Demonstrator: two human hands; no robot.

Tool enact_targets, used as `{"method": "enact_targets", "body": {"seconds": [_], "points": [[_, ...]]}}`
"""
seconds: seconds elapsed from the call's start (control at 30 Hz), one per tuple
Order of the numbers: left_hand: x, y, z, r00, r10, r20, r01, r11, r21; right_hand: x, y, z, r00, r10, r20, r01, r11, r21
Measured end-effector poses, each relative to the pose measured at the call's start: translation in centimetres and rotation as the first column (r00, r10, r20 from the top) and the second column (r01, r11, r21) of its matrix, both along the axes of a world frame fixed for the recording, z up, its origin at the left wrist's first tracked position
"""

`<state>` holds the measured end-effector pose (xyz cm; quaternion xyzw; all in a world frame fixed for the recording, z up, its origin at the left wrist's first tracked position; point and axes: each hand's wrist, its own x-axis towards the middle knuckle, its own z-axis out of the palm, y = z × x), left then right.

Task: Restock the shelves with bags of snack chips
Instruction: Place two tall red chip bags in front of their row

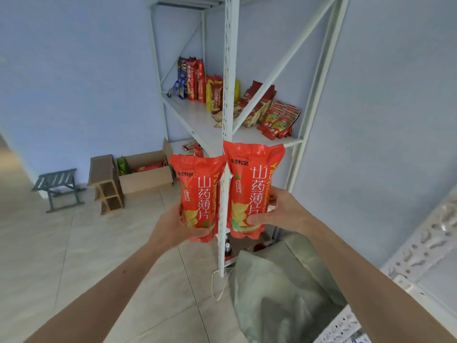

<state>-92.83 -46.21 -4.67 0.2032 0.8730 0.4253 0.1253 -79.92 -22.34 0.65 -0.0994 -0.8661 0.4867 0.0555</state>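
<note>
I hold two tall red chip bags upright in front of a white metal shelf unit. My left hand (176,225) grips the bottom of the left bag (197,191). My right hand (277,214) grips the lower part of the right bag (249,184). The shelf's perforated front post (227,95) runs between the two bags. Above them, the shelf board (195,117) carries upright chip bags (191,79) at its far end and smaller red snack packets (277,120) lying toward the right.
An open cardboard box (146,174) with snack packs sits on the tiled floor by the wall, beside a brown cardboard divider (106,184) and a small grey stool (58,186). A grey-green sack (277,288) lies at the shelf's foot. Another perforated rail (420,246) is at right.
</note>
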Motion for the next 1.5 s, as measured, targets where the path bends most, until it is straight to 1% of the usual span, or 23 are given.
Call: {"method": "enact_targets", "body": {"seconds": [0.2, 0.43, 0.5, 0.7, 0.87, 1.03, 1.13, 1.2, 1.33, 1.5], "points": [[-7.7, -0.2, -0.2, 0.998, 0.06, 0.002, -0.06, 0.998, -0.01, -10.2, 0.5, 0.5, 0.998, 0.068, -0.018, -0.068, 0.998, 0.014], [-18.2, -0.7, 0.2, 0.993, 0.111, 0.034, -0.112, 0.993, 0.022, -22.2, 0.2, 1.2, 0.993, 0.119, -0.026, -0.119, 0.993, 0.012], [-21.7, -1.0, -0.1, 0.993, 0.107, 0.045, -0.109, 0.994, 0.024, -25.8, 0.0, 1.1, 0.994, 0.104, -0.039, -0.104, 0.994, -0.016], [-33.8, -1.9, 0.4, 0.997, 0.048, 0.058, -0.05, 0.998, 0.025, -36.4, -1.1, 0.9, 0.996, 0.044, -0.075, -0.045, 0.999, -0.003], [-43.3, -2.0, 1.8, 0.997, -0.047, 0.058, 0.044, 0.997, 0.056, -44.2, -1.4, 1.2, 0.996, -0.038, -0.086, 0.036, 0.999, -0.023], [-52.2, -0.2, 2.1, 0.99, -0.124, 0.062, 0.12, 0.991, 0.06, -51.9, -0.6, 1.6, 0.992, -0.091, -0.087, 0.087, 0.995, -0.055], [-57.2, 1.8, 2.4, 0.986, -0.158, 0.053, 0.157, 0.987, 0.022, -56.7, 0.7, 1.5, 0.986, -0.124, -0.108, 0.118, 0.991, -0.066], [-61.1, 3.0, 2.0, 0.989, -0.148, 0.033, 0.147, 0.989, 0.01, -59.9, 2.0, 1.5, 0.984, -0.13, -0.123, 0.124, 0.991, -0.057], [-68.1, 6.1, 1.8, 0.993, -0.115, 0.02, 0.114, 0.993, 0.039, -66.6, 5.5, 1.6, 0.979, -0.137, -0.148, 0.132, 0.99, -0.043], [-76.3, 10.1, 2.8, 0.993, -0.12, -0.012, 0.12, 0.993, 0.023, -74.8, 10.0, 2.3, 0.98, -0.145, -0.136, 0.145, 0.989, -0.01]]}}
